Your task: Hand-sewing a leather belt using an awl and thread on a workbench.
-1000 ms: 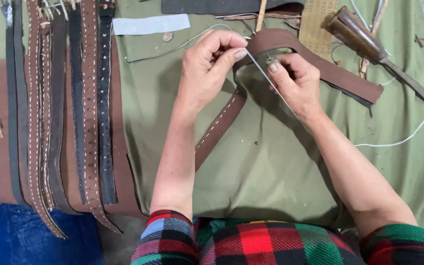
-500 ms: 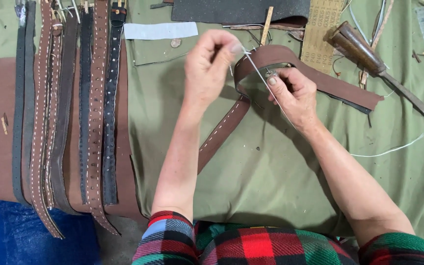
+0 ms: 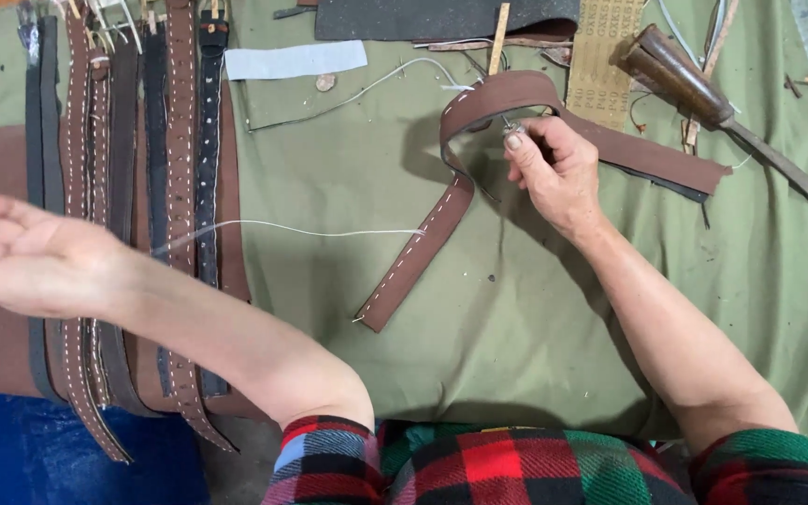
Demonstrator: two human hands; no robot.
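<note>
From the head view, the right hand (image 3: 558,173) pinched the brown leather strap (image 3: 441,234) at its raised loop on the green cloth (image 3: 516,355), fingers closed on strap and needle. The left hand (image 3: 35,252) was flung wide to the left over the row of finished belts (image 3: 170,187), fingers stretched flat and blurred. A white thread (image 3: 329,229) ran taut toward it from the strap; I could not tell how it was gripped.

sleeves: plaid flannel, rolled above elbows | colours: red, green, black, blue | forearms bare | no gloves
</note>
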